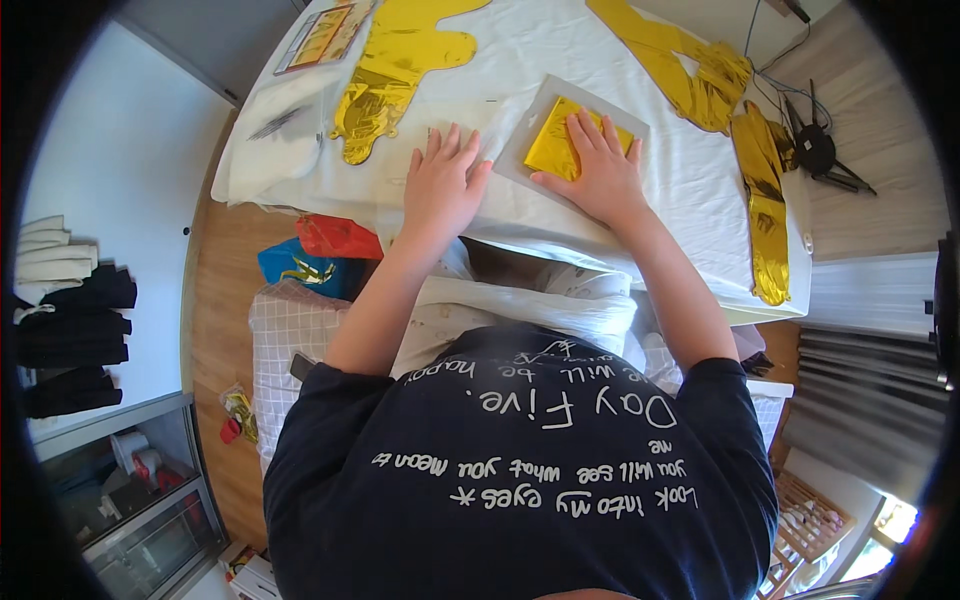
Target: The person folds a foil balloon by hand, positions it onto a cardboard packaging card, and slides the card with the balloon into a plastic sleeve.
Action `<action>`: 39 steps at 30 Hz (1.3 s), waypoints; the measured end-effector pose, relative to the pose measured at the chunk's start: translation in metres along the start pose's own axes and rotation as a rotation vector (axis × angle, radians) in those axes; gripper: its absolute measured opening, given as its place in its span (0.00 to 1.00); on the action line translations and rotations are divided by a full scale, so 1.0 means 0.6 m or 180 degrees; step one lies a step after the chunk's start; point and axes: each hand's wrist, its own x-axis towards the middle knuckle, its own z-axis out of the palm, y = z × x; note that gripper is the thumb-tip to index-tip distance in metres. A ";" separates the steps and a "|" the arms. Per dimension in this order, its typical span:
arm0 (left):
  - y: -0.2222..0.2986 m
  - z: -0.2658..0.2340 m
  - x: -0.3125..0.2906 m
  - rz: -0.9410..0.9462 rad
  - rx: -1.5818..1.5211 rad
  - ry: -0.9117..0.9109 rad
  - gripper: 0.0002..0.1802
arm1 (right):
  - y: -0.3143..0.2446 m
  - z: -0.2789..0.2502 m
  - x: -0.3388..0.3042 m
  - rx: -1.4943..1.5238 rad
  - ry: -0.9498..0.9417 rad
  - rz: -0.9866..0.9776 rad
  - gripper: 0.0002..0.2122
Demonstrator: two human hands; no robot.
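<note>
My right hand [598,172] lies with fingers spread on a folded gold foil piece [553,146]. The folded foil rests on a flat grey rectangular sheet or bag [515,160] with a small cut-out at its left corner. Beside it, my left hand [443,187] rests flat on the white-covered table [490,60], holding nothing. A flat, uninflated gold foil balloon [385,85] is spread out beyond my left hand. Another flat gold foil shape [680,75] lies at the far right, and a long gold strip [766,215] runs down the table's right edge.
A clear plastic bag [275,135] and a printed package [322,38] lie on the table's left side. A black legged device with cables [818,148] is beyond the right edge. Red [335,237] and blue [300,265] bags sit below the table's front edge. A phone [301,366] lies by my left elbow.
</note>
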 end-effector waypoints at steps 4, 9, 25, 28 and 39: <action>0.004 -0.004 -0.002 -0.0032 -0.0094 -0.0025 0.27 | -0.002 0.000 0.002 -0.0035 0.0009 0.0014 0.53; 0.010 -0.003 0.002 -0.0092 0.0092 -0.0188 0.29 | -0.004 -0.002 0.003 -0.0031 0.0022 0.0036 0.52; 0.012 0.007 0.009 -0.0126 0.0186 -0.0177 0.26 | -0.007 -0.005 -0.003 -0.0031 0.0016 0.0064 0.51; 0.017 -0.010 0.002 -0.0065 0.0077 -0.0271 0.25 | -0.003 -0.003 -0.003 -0.0037 0.0063 0.0063 0.51; 0.018 -0.034 -0.014 -0.0253 -0.0065 -0.0259 0.23 | -0.002 0.001 -0.002 -0.0018 0.0130 0.0044 0.51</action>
